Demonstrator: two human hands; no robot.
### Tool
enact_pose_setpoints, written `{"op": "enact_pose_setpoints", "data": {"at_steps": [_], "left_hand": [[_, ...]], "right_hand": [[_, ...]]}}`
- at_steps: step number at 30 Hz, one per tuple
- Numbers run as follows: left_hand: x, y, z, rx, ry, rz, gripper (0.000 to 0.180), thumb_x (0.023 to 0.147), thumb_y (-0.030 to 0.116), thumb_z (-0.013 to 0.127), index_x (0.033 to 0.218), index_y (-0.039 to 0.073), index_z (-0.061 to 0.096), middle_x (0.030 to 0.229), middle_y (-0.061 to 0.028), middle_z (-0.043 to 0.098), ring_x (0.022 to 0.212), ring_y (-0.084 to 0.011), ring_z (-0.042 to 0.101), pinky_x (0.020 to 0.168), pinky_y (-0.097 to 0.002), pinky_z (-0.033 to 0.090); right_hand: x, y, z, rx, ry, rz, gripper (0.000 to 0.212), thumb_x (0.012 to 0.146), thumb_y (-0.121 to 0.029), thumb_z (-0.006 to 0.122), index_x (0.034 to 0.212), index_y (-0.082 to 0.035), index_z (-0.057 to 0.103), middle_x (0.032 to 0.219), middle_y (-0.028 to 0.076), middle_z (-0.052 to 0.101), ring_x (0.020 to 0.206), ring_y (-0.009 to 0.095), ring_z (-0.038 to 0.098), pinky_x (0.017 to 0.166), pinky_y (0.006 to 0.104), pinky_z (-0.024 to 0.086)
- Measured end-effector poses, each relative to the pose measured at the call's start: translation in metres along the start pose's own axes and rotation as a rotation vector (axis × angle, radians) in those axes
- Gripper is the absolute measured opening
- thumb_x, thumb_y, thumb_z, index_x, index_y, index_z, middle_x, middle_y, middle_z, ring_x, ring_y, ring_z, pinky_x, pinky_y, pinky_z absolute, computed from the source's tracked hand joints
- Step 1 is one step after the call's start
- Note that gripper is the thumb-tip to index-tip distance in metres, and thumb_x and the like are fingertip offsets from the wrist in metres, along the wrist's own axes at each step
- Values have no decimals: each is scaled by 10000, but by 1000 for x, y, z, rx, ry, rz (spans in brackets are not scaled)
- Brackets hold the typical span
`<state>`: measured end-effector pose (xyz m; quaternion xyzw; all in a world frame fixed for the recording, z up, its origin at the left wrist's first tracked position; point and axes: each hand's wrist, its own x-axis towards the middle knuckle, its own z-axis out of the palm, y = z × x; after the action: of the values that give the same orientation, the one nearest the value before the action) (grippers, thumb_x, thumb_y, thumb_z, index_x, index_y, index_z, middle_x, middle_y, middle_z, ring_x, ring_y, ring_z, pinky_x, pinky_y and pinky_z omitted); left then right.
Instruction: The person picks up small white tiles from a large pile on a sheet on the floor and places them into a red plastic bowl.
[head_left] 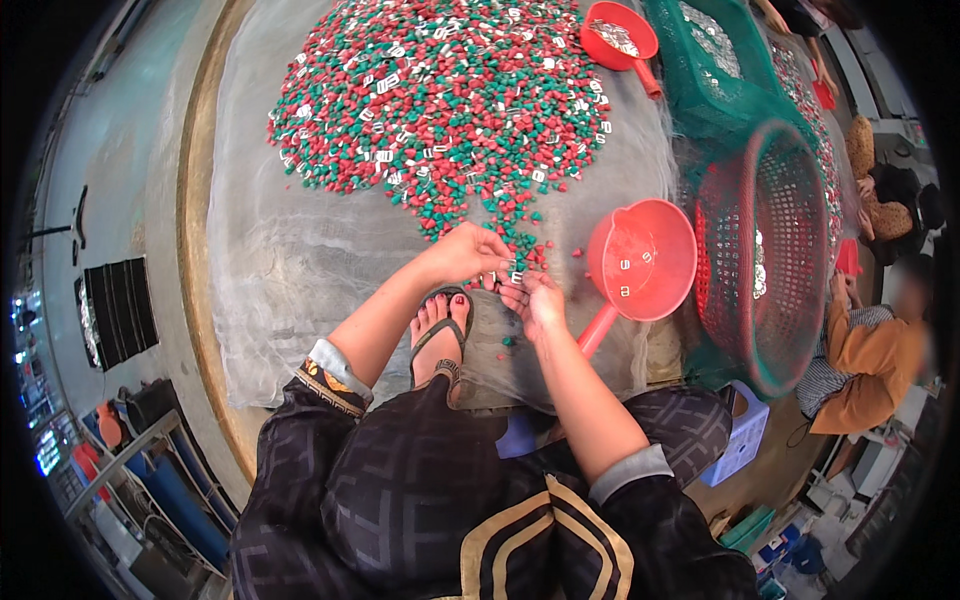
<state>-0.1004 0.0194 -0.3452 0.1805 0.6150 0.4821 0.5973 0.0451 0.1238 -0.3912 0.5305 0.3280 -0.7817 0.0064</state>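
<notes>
Left hand [462, 253]: fingertips drawn in; whether the grip is closed on anything cannot be told.
Right hand [541, 303]: fingers bent near the left's; its grip cannot be told either.
Clip [517, 277]: seen between both hands, by the right fingertips.
Pile [440, 110]: trailed toward the hands, likely for short reach.
Dipper [660, 225]: set bowl-up beside the right hand, probably kept handy.

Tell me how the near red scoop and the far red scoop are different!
The near scoop looks bigger in the picture than the far scoop. The near scoop has only a few pale pieces inside, while the far scoop has a pile. The near scoop's handle points down-left; the far scoop's points down-right. Both are red and round.
</notes>
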Motion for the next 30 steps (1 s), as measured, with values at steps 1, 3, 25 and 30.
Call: {"op": "enact_pose_setpoints", "data": {"at_steps": [1, 3, 25, 30], "left_hand": [[1, 5, 2, 25, -19, 6, 133, 805, 84, 614, 909, 1, 604, 762, -66, 655, 589, -108, 608, 496, -217, 440], [8, 17, 10, 75, -59, 53, 182, 804, 81, 612, 958, -15, 601, 768, -72, 658, 604, -102, 609, 520, -231, 466], [6, 16, -2, -676, -146, -60, 548, 937, 405, 362, 1283, -19, 387, 1137, -235, 544, 1021, -299, 574, 861, -371, 484], [6, 3, -6, -464, -40, -14, 387, 902, 191, 483, 1211, -37, 441, 1063, -195, 587, 967, -255, 602, 828, -350, 508]], "right_hand": [[-1, 0, 0, -4, 2, 2, 103, 880, -79, 425, 959, -33, 472, 805, 98, 621, 684, 186, 628, 579, 294, 527], [-3, -3, -1, -8, 11, 1, 100, 886, -83, 425, 955, -36, 480, 786, 79, 624, 676, 168, 624, 570, 285, 522], [-1, -2, -8, 174, -53, 23, 252, 893, -215, 407, 972, 1, 509, 872, 146, 606, 786, 244, 607, 692, 339, 500], [0, -6, -7, 190, -53, 6, 274, 905, -247, 401, 975, -4, 507, 874, 142, 606, 787, 247, 606, 696, 345, 500]]}}
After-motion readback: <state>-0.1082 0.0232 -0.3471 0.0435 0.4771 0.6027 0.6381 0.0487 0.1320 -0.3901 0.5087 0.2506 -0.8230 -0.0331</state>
